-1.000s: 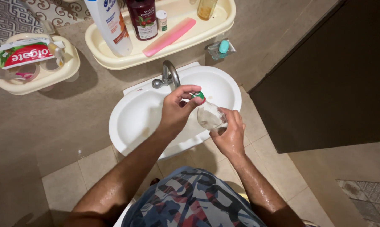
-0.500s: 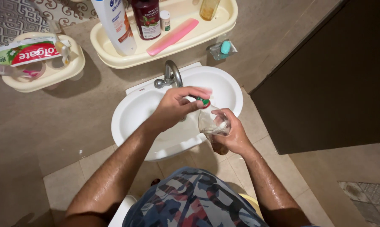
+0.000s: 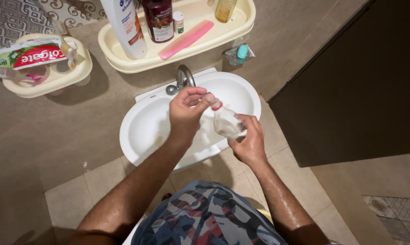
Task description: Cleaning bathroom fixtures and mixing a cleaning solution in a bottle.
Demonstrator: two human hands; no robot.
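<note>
While the left hand's fingers (image 3: 196, 100) pinch together right at the neck of the small clear bottle (image 3: 226, 123), the right hand (image 3: 246, 141) wraps its base. The bottle tilts over the white sink (image 3: 141, 131), neck pointing toward the tap (image 3: 185, 78), base toward the person. Left hand's nearer the tap end.
</note>
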